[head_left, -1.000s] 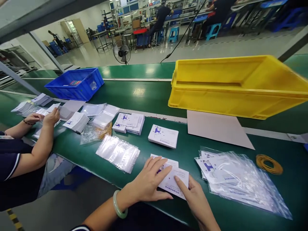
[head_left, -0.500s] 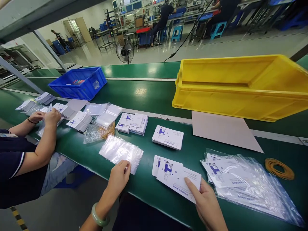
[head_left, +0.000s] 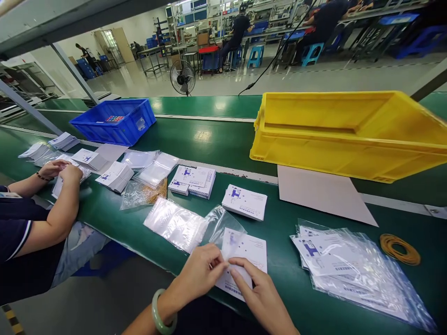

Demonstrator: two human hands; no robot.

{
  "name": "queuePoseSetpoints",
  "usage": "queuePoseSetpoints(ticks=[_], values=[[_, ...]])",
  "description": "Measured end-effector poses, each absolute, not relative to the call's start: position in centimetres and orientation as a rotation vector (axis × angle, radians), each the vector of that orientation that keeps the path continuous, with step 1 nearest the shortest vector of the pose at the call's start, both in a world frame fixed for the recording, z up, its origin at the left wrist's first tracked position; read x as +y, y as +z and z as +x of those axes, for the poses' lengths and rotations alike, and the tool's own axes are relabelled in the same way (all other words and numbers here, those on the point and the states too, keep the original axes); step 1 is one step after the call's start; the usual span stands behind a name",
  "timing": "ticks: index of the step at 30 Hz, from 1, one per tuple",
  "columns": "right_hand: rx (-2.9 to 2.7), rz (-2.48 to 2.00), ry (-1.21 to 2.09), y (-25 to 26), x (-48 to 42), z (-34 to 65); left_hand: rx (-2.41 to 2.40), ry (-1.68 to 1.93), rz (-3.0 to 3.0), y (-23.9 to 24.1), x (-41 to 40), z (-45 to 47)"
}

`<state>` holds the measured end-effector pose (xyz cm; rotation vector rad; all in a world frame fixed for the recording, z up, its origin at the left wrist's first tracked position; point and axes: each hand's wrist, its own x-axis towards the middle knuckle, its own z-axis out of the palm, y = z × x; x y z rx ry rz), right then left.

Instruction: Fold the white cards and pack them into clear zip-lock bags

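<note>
My left hand [head_left: 202, 270], with a pale green bangle on the wrist, pinches a clear plastic bag [head_left: 223, 223]. My right hand [head_left: 260, 291] meets it at the fingertips, its thumb and forefinger closed on a white printed card [head_left: 240, 275]. Whether those fingers also grip the bag's edge, I cannot tell. Partly under the bag lies another printed card [head_left: 256, 246] with a purple picture. Left of my hands is a pile of clear bags [head_left: 174, 224]. A stack of printed cards [head_left: 244, 202] sits just beyond.
On the right are filled clear bags [head_left: 349, 270] and a coil of rubber bands [head_left: 400, 249]. A yellow bin [head_left: 342, 149] stands behind, near a grey cardboard sheet [head_left: 321, 193]. To the left are a blue bin [head_left: 115, 123], more card stacks [head_left: 115, 176] and a co-worker's hands [head_left: 66, 172].
My left hand has lifted a clear bag off the pile and moved right. My right hand has come left with the card, so both hands now meet.
</note>
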<state>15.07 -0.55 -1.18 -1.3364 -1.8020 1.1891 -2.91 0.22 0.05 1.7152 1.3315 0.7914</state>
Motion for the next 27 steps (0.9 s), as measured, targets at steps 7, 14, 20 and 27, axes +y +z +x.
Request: queuePoseSetpoints(ticks=[7, 14, 20, 27], values=[[-1.859, -1.279, 1.229, -0.8, -0.3, 15.3, 1.174, 0.722, 1.779, 0.0, 0.6, -1.4], [-1.838, -1.324, 1.199, -0.8, 0.2, 16.0, 1.205, 0.701, 1.821, 1.2, 0.8, -1.7], [-1.88, -1.345, 1.14, -0.5, 0.3, 15.7, 1.269, 0.701, 2.002, 0.9, 0.5, -1.4], [-1.951, -1.305, 1.002, -0.9, 0.2, 15.1, 1.5, 0.874, 2.334, 0.7, 0.6, -1.2]])
